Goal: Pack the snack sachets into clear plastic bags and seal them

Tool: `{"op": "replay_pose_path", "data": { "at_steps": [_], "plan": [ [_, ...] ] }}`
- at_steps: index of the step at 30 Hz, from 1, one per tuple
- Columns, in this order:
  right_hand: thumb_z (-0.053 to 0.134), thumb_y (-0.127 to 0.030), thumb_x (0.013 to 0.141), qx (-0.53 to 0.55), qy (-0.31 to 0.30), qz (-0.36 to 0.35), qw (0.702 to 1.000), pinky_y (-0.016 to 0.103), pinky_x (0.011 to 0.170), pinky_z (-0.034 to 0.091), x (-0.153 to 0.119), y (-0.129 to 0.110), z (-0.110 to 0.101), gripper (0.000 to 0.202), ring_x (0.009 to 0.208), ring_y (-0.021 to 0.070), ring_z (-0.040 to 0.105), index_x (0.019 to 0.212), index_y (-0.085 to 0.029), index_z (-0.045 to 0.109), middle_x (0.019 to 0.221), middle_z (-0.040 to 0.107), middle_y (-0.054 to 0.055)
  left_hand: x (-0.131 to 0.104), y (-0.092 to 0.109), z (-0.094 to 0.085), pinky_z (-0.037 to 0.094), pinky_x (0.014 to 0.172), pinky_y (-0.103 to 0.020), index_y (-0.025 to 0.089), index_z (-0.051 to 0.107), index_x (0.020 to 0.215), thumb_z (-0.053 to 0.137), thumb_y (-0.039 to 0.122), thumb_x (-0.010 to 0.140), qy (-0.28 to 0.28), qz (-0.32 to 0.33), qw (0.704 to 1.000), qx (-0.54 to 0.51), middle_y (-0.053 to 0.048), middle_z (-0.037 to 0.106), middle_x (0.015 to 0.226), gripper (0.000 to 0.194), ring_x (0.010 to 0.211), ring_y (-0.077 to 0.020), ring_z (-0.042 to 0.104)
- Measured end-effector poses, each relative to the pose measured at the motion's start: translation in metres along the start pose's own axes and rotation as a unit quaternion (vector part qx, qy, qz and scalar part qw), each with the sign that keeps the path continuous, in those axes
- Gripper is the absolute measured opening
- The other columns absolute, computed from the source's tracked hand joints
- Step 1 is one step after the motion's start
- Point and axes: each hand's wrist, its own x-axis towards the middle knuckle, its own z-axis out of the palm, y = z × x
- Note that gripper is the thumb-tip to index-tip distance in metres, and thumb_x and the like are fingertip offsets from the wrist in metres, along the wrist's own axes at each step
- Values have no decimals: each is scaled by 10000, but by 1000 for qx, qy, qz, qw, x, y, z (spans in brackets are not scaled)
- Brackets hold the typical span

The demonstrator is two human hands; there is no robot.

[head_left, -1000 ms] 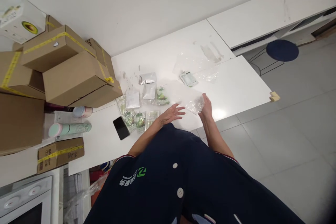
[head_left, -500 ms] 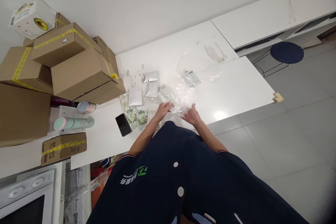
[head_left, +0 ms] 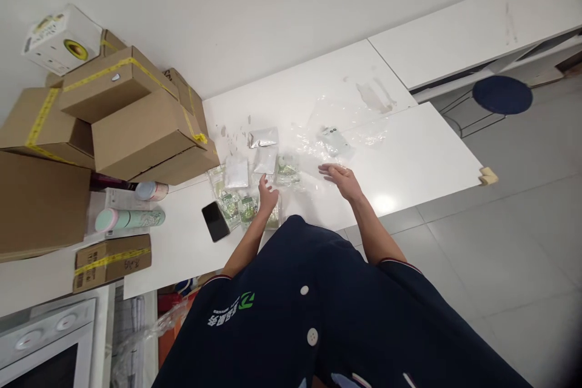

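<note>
My left hand [head_left: 267, 195] is open, fingers apart, just above the packets at the table's near side and holding nothing I can see. Around it lie green printed packets [head_left: 248, 210], a white packet [head_left: 236, 172], a second white packet [head_left: 265, 160] and a silver pouch [head_left: 263, 137]. Another green packet [head_left: 287, 167] in clear wrap rests to the right of that hand. My right hand [head_left: 340, 179] hovers with fingers stretched out and nothing in them. Beyond it is a pale green packet [head_left: 335, 142], with thin clear plastic film [head_left: 318, 110] spread around it.
A black phone [head_left: 215, 222] lies left of the packets on the white table [head_left: 422, 157]. Cardboard boxes [head_left: 140, 133] are stacked at the left, near a mint green bottle [head_left: 136, 219] and a small taped box [head_left: 113, 261]. A dark blue stool [head_left: 502, 95] stands at the right.
Both hands have let go of the crumpled clear plastic and moved apart. My left hand shifted left over the packets; my right moved slightly right and farther from my body.
</note>
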Motion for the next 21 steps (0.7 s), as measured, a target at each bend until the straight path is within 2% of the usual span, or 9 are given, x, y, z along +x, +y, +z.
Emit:
{"op": "replay_pose_path", "data": {
  "at_steps": [3,5,7,11,13,15,17,19,21],
  "plan": [
    [684,-593,741,-36,-19,-6,999,419,927,484,10,-13,6,447,949,236,687,948,-197,695,1008,731,90,0,5,6,327,1092,-468,261,454,1330,646,74,647,-31,196,969,144,-110,370,1422,733,1342,-308,347],
    [694,-599,729,-46,-33,-5,998,411,899,499,19,-19,12,456,863,222,701,936,-194,692,945,737,79,1,3,15,286,1114,-471,231,512,1242,662,81,640,-49,230,953,189,-116,416,1365,638,1347,-311,329],
    [700,-596,725,-60,-56,-1,997,389,857,513,33,-27,15,458,806,206,700,936,-190,690,910,735,73,3,-5,25,347,1066,-443,195,501,1200,672,131,675,-19,184,968,168,-133,459,1284,556,1274,-288,412],
    [689,-594,738,-102,-83,39,991,326,754,525,81,-40,11,480,771,178,680,973,-176,655,925,717,85,16,-24,37,459,882,-353,163,422,1216,693,304,746,32,14,996,82,-151,490,1227,560,1038,-214,565],
    [618,-615,788,-141,-30,53,988,304,719,519,110,-40,1,492,786,168,664,1020,-181,618,991,697,93,23,-28,37,452,848,-329,163,420,1212,705,348,743,1,-25,995,101,-137,545,1159,579,997,-211,584],
    [486,-624,865,-218,68,57,972,312,730,512,137,-33,-14,489,852,184,645,1044,-181,590,1065,663,111,27,-30,35,440,818,-318,173,430,1202,684,366,763,-35,-42,989,139,-105,603,1039,543,959,-219,601],
    [417,-571,913,-325,183,69,925,357,815,495,155,-20,-32,462,993,237,608,1065,-165,578,1145,612,153,30,-32,34,432,776,-311,191,438,1185,653,386,790,-52,-58,983,166,-79,630,943,490,903,-223,615],
    [471,-500,900,-415,278,110,859,430,919,451,162,-3,-51,430,1140,310,534,1120,-141,559,1237,537,211,31,-34,34,425,748,-302,208,454,1140,647,405,793,-45,-68,980,180,-67,641,904,443,878,-222,620],
    [568,-463,842,-459,314,158,816,485,970,414,163,16,-68,496,1217,366,469,1196,-119,524,1302,465,254,31,-37,37,424,726,-287,213,470,1077,656,416,787,-36,-79,981,176,-61,644,885,400,847,-209,627]
  ]
}}
